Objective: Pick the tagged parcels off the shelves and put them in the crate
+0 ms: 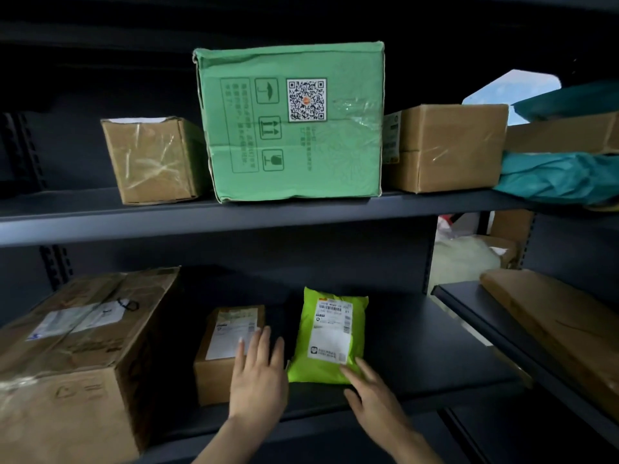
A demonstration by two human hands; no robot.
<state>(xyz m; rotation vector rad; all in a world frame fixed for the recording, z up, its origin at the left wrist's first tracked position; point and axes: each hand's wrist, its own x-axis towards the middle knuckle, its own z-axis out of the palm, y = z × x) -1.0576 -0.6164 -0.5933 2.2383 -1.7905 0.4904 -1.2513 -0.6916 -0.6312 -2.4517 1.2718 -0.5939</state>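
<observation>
A lime-green mailer bag [330, 326] with a white shipping label lies on the lower shelf [435, 356]. Left of it stands a small brown box [221, 343] with a white label on top. My left hand [259, 373] reaches in with straight fingers over the small box's right edge, between box and bag. My right hand [371, 388] has its fingers stretched out, the tips touching the bag's near right corner. Neither hand grips anything. No crate is in view.
A large taped carton [83, 346] fills the lower shelf's left. On the upper shelf [234, 219] stand a green carton [291, 122], two brown boxes [150, 159] [449, 145] and teal bags [562, 175]. A flat brown parcel [562, 323] lies on the right-hand rack.
</observation>
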